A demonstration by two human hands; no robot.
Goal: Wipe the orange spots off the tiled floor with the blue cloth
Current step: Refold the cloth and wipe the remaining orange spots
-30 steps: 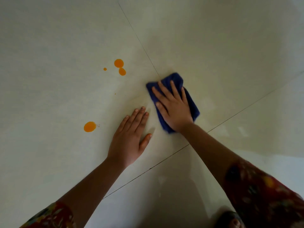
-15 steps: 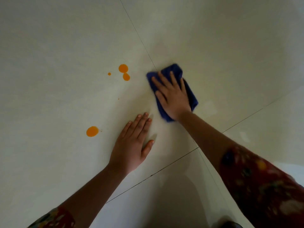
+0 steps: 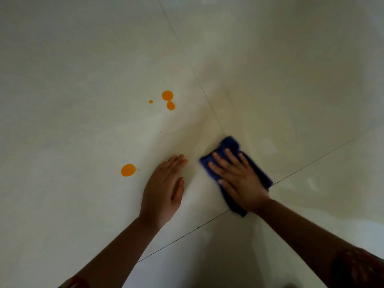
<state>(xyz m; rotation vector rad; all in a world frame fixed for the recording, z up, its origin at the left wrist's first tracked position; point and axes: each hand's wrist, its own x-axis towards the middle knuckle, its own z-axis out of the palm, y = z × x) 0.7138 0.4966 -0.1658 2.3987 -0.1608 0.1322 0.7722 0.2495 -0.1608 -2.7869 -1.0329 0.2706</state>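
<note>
I see my right hand (image 3: 239,179) lying flat on the blue cloth (image 3: 229,144), fingers straight and slightly spread, pressing it onto the tiled floor (image 3: 83,59). The cloth is bunched and sits where two grout lines (image 3: 187,61) meet, well apart from every stain. My left hand (image 3: 164,188) rests palm down on the bare tile just beside the cloth. Its fingers are straight and together, and it holds nothing. The big orange spot (image 3: 128,170) lies near that hand, to its left. Farther up sit two orange spots (image 3: 167,95) that touch each other, with a tiny orange dot (image 3: 150,101) beside them. A patterned sleeve (image 3: 357,269) covers my right upper arm.
</note>
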